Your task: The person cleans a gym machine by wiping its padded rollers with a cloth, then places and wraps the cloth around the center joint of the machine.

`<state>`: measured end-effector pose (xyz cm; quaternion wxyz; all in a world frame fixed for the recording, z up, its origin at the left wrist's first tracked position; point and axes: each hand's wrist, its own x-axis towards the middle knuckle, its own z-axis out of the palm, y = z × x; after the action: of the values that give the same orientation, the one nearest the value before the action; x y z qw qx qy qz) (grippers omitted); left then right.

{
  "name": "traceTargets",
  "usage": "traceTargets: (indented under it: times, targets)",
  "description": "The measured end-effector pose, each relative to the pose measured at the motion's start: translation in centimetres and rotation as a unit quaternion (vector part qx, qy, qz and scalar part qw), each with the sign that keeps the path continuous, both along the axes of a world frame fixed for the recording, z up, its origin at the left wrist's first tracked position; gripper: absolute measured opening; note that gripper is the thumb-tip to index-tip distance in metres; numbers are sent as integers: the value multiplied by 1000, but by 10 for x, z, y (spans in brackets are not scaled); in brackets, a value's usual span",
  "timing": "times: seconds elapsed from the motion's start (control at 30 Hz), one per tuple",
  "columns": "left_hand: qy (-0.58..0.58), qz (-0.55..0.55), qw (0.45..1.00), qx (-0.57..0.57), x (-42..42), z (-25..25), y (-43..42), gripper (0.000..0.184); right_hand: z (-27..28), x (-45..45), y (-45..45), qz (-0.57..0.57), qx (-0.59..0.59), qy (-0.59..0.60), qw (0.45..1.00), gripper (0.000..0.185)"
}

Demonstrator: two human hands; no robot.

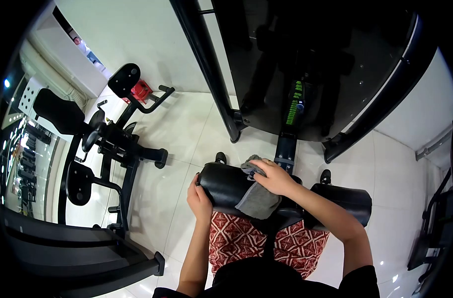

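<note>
Two black padded rollers of a gym machine lie across in front of me, a left pad (221, 185) and a right pad (348, 201). My right hand (271, 176) is closed on a grey cloth (260, 201), which lies over the inner part of the left pad and hangs down its near side. My left hand (199, 199) rests against the outer end of the left pad, its fingers curled round the edge. A black post (286, 149) runs from between the pads to the machine.
Ahead stands a dark glossy machine panel (335, 99) with a black frame. Another exercise machine (122, 144) with black pads is at the left, near a red stool (142, 91). A dark machine part (87, 253) is at the lower left, and more equipment (437, 223) at the right.
</note>
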<state>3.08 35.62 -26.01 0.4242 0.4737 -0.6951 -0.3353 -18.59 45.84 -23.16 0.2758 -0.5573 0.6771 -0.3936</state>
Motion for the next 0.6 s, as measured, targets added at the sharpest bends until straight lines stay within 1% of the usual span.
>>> traceTargets:
  times: [0.13, 0.23, 0.37, 0.43, 0.5, 0.53, 0.57, 0.6]
  targets:
    - [7, 6, 1000, 5, -3, 1, 1, 36, -3, -9, -1, 41, 42, 34, 998, 43]
    - [8, 1, 1000, 1, -4, 1, -3, 36, -12, -16, -1, 34, 40, 2, 999, 42]
    - [4, 3, 1000, 4, -4, 2, -5, 36, -19, -26, -3, 23, 45, -7, 999, 39]
    - [5, 2, 1000, 6, -9, 8, -7, 36, -17, -28, -4, 16, 67, 25, 997, 36]
    - [-63, 15, 998, 21, -13, 18, -7, 36, -16, -31, -3, 19, 59, 22, 998, 35]
    - [-64, 15, 998, 21, -15, 22, -9, 36, -15, -30, -2, 23, 51, 20, 998, 35]
    - [-107, 18, 993, 49, -17, 26, -12, 35, -12, -29, -1, 25, 51, 19, 998, 35]
    - [-150, 21, 985, 77, -20, 29, -14, 34, -8, -27, 2, 33, 25, 13, 999, 33]
